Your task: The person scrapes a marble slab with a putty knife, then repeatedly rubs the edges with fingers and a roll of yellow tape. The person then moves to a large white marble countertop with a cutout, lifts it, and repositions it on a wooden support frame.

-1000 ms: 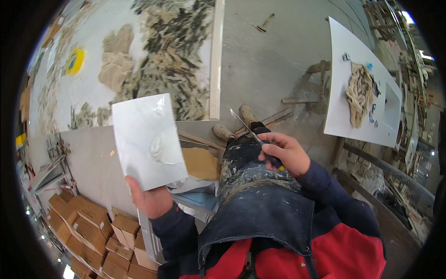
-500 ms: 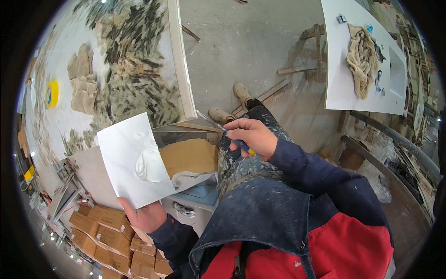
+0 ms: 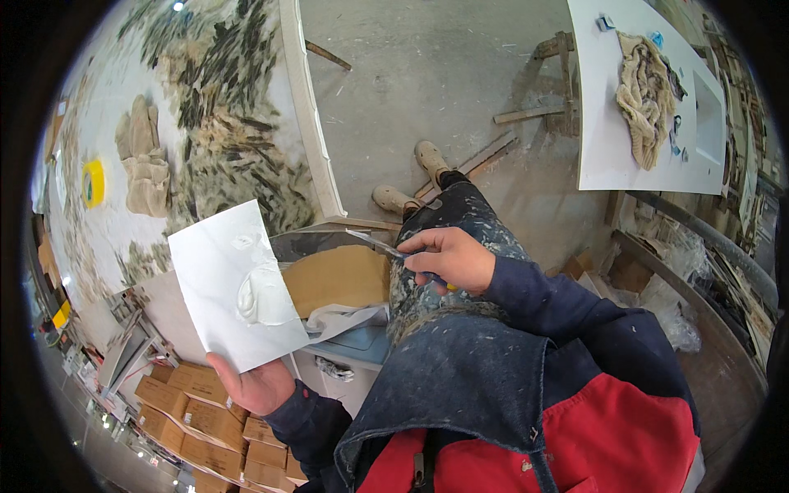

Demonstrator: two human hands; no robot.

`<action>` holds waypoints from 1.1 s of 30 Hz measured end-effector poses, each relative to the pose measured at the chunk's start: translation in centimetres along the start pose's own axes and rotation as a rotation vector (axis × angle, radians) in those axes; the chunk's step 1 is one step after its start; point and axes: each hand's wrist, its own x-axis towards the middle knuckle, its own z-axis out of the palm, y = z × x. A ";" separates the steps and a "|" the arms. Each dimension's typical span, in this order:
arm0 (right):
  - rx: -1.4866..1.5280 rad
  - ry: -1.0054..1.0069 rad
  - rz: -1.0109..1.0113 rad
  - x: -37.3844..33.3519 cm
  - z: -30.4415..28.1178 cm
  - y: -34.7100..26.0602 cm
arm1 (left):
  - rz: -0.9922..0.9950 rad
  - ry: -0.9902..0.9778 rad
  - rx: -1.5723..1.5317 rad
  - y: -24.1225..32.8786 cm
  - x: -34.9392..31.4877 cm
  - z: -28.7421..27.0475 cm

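My left hand [image 3: 256, 386] is closed on the lower edge of a thin white sheet [image 3: 205, 279], held tilted beside the marbled slab. A thick dab of white paste [image 3: 269, 296] lies on the sheet, with a smaller smear above it. In my right hand [image 3: 452, 259] is a slim scraper [image 3: 374, 241], its narrow metal blade pointing left toward the sheet but apart from it. My fingers hide most of its handle; a bit of yellow shows below them.
The marbled slab [image 3: 238, 123] carries cloth gloves [image 3: 144, 156] and yellow tape [image 3: 93, 182]. At right, a white panel [image 3: 600, 123] holds a knitted beige cloth [image 3: 645, 99]. Wooden trestle legs [image 3: 567, 78] stand on the floor. Cardboard boxes [image 3: 209, 423] are stacked lower left.
My right hand has turned, so the scraper's blade now points left toward the sheet rather than up and away. The left hand and sheet have barely moved; the view has shifted slightly.
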 end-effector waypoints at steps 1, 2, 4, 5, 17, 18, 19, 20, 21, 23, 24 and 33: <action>0.022 0.016 -0.035 -0.4 -0.3 -0.2 | -0.005 -0.020 -0.002 0.1 0.0 -0.1; 0.043 0.031 -0.072 -1.0 -0.9 -0.4 | -0.020 -0.011 -0.012 0.1 -0.1 0.0; 0.090 0.052 -0.128 -2.5 -2.4 -2.2 | -0.032 0.005 -0.056 0.0 -0.1 0.5; 0.168 0.013 -0.162 -3.2 -3.2 -2.8 | -0.025 0.028 -0.055 0.1 -0.4 0.9; 0.190 -0.343 -0.462 -3.3 -9.3 -14.7 | 0.044 0.015 -0.249 1.1 2.3 5.4; 0.161 -0.315 -0.462 -2.5 -9.6 -16.2 | 0.028 0.011 -0.263 1.1 3.0 5.9; 0.105 -0.261 -0.460 -2.2 -9.6 -18.5 | 0.030 0.015 -0.272 0.9 3.8 6.7; -0.003 -0.225 -0.533 -0.8 -10.8 -20.7 | 0.031 0.016 -0.281 0.6 4.7 7.7; -0.106 -0.198 -0.592 1.9 -12.5 -22.6 | 0.033 0.032 -0.282 0.4 5.3 8.4; -0.214 -0.042 -0.685 5.6 -14.5 -27.0 | 0.015 0.069 -0.304 -0.3 7.2 10.1; -0.246 0.016 -0.732 7.7 -15.5 -29.4 | 0.007 0.092 -0.316 -0.7 8.2 11.0; -0.541 0.455 -1.086 31.9 -22.0 -51.4 | 0.002 0.249 -0.299 -2.9 19.8 25.5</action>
